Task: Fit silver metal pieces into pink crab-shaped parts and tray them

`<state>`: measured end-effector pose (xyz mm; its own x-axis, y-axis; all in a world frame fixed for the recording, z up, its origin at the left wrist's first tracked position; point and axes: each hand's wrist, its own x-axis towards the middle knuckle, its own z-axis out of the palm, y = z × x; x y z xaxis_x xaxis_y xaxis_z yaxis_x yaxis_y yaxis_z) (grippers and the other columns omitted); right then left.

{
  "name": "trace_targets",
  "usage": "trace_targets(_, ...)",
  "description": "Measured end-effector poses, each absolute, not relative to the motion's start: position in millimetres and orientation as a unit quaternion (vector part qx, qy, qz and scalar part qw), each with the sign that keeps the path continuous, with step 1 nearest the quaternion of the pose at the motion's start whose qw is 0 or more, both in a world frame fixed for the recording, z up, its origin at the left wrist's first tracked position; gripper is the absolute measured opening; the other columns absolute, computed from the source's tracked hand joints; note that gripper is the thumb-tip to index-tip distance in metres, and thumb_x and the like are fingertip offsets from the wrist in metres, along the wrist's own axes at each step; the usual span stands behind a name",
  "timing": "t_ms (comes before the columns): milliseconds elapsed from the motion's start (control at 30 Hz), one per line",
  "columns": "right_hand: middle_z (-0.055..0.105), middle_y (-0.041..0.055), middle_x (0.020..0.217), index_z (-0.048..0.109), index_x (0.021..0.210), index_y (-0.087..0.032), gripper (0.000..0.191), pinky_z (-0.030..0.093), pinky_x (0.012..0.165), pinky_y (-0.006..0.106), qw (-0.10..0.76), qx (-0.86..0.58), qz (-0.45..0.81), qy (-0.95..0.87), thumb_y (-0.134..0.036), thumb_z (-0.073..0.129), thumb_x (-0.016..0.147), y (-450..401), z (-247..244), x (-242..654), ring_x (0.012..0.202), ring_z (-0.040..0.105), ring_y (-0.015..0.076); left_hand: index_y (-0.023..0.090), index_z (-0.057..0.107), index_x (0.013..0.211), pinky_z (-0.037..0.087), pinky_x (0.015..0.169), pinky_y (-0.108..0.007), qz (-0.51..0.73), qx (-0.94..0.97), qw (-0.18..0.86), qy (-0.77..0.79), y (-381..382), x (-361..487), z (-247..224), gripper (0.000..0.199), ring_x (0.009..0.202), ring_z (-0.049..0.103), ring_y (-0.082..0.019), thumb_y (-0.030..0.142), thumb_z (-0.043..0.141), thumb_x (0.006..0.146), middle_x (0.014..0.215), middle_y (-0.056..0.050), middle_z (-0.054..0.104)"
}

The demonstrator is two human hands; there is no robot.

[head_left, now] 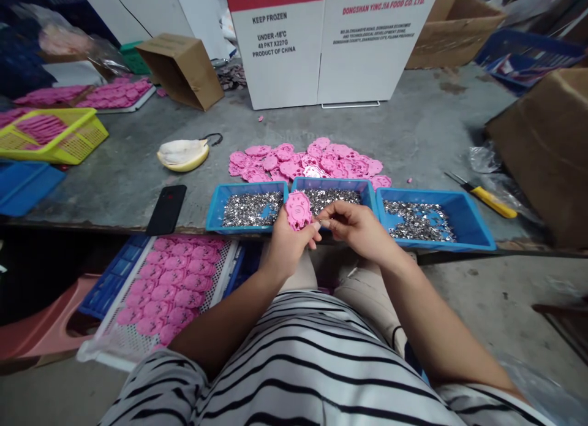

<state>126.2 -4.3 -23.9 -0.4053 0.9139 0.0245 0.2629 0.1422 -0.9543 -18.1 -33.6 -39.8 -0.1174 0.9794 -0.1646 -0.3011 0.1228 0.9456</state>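
Note:
Held in my left hand (289,245) is a flat pink plastic piece (298,209) with a scalloped edge and raised marks. My right hand (351,227) is closed in a pinch at its right edge, fingertips close to my left thumb; what it pinches is too small to make out. Below and behind my hands stand a left blue bin (214,214), a middle blue bin (370,193) and a right blue bin (478,227), holding small shiny metal parts. Beyond them lies a heap of similar pink pieces (331,159).
A black phone (167,209) and a yellow-rimmed shell-like dish (184,155) lie left. On the right is a yellow-handled screwdriver (493,202). A white carton (285,76) stands behind. Beside my left leg, a white tray (110,340) bears rows of pink pieces; a yellow basket (87,138) sits far left.

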Motion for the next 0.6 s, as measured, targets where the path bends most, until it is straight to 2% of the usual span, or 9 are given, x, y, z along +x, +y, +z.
trace_targets(100,0.057,-0.0034,0.064,0.058,0.074,-0.019,0.016,0.038,0.051,0.024,0.351,-0.439,0.495,-0.663,-0.033,0.065,0.075,-3.5,-26.2,124.2,0.054,0.046,0.0092,0.019,0.049,0.085,0.041,0.038,-0.018,0.565,0.352,0.564,0.489,-34.2,-18.9,-38.5,0.035,0.047,0.055,-0.007,0.016,0.073,0.06,0.069,0.005,0.06)
trace_targets(200,0.052,-0.0052,0.061,0.056,0.071,-0.019,0.027,0.036,0.046,0.023,0.386,-0.444,0.531,-0.61,-0.04,0.072,0.071,-4.4,-28.6,121.5,0.049,0.043,0.0078,0.018,0.05,0.082,0.039,0.037,-0.018,0.574,0.342,0.568,0.48,-34.1,-18.8,-36.6,0.031,0.046,0.054,-0.007,0.016,0.071,0.06,0.068,0.005,0.059)
trace_targets(333,0.053,-0.0052,0.058,0.057,0.07,-0.019,0.038,0.031,0.042,0.022,0.423,-0.442,0.585,-0.532,-0.051,0.077,0.066,-7.6,-33.2,116.9,0.045,0.04,0.0064,0.018,0.05,0.08,0.039,0.037,-0.018,0.593,0.323,0.571,0.468,-33.0,-17.1,-35.4,0.028,0.046,0.054,-0.007,0.018,0.069,0.06,0.067,0.005,0.059)
trace_targets(433,0.053,-0.0044,0.057,0.06,0.068,-0.018,0.039,0.03,0.043,0.022,0.426,-0.435,0.599,-0.52,-0.051,0.08,0.063,-8.8,-35.8,114.0,0.046,0.039,0.0067,0.018,0.05,0.081,0.038,0.037,-0.018,0.598,0.324,0.567,0.466,-33.0,-15.9,-36.4,0.03,0.046,0.053,-0.007,0.018,0.071,0.059,0.066,0.006,0.059)
trace_targets(533,0.055,-0.0022,0.061,0.061,0.063,-0.019,0.037,0.04,0.05,0.025,0.441,-0.425,0.591,-0.525,-0.05,0.081,0.064,-8.6,-35.3,112.7,0.055,0.047,0.01,0.019,0.051,0.084,0.04,0.04,-0.019,0.602,0.325,0.578,0.445,-34.2,-16.5,-38.8,0.033,0.049,0.055,-0.008,0.023,0.075,0.062,0.069,0.004,0.06)
trace_targets(600,0.059,0.0014,0.074,0.062,0.06,-0.02,0.035,0.049,0.064,0.03,0.463,-0.425,0.571,-0.528,-0.049,0.081,0.065,-8.3,-33.9,112.8,0.07,0.056,0.0144,0.019,0.054,0.091,0.046,0.046,-0.022,0.607,0.312,0.61,0.404,-35.3,-18.3,-40.5,0.033,0.058,0.061,-0.012,0.034,0.074,0.069,0.076,0.0,0.064)
